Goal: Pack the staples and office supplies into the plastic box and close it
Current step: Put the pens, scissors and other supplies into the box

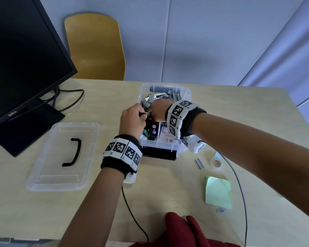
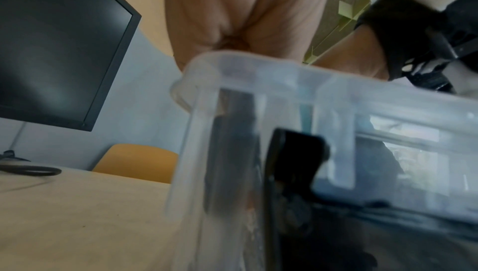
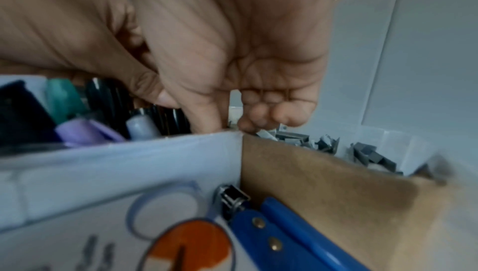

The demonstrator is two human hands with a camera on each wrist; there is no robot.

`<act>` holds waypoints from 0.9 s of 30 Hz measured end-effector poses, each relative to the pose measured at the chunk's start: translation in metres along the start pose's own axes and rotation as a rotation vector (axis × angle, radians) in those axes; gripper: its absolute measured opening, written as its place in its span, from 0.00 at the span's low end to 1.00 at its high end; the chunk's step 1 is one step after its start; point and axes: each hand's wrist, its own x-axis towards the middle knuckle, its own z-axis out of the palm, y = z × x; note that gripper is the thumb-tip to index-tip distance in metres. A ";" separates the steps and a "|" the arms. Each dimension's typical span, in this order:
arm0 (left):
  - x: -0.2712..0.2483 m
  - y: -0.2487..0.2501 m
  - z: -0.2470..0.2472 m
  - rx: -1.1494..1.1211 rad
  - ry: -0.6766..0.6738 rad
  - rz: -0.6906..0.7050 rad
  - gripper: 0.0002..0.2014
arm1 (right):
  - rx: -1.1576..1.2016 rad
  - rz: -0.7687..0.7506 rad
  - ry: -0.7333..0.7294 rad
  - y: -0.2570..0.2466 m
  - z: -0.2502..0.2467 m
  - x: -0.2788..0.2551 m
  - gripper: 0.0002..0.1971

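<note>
Open clear plastic box (image 1: pixel 186 97), staples (image 1: pixel 161 98) inside

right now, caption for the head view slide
Both hands reach into the open plastic box; its lid lies beside it.

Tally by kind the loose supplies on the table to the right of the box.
Staple strip: 1
Tape roll: 1
Sticky-note pad: 1
Paper clip: 1
Total: 4

Both wrists wear black bands (image 1: pixel 119 154) carrying white blocks printed with black square markers, thin cables trailing.
</note>
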 end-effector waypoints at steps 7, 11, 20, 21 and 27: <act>-0.013 0.031 0.000 -0.007 0.109 0.078 0.10 | 0.320 -0.129 0.177 0.056 -0.001 -0.041 0.14; -0.032 0.075 0.018 -0.128 0.070 0.243 0.09 | 0.435 -0.011 0.286 0.103 0.019 -0.075 0.14; -0.086 0.094 0.114 0.299 -0.557 0.297 0.12 | 0.472 0.034 0.061 0.147 0.124 -0.155 0.09; -0.089 0.087 0.124 0.363 -0.613 0.298 0.14 | 0.456 0.009 0.026 0.146 0.136 -0.161 0.09; -0.101 0.055 0.166 0.585 -0.664 0.472 0.15 | 0.293 -0.196 -0.209 0.132 0.185 -0.185 0.11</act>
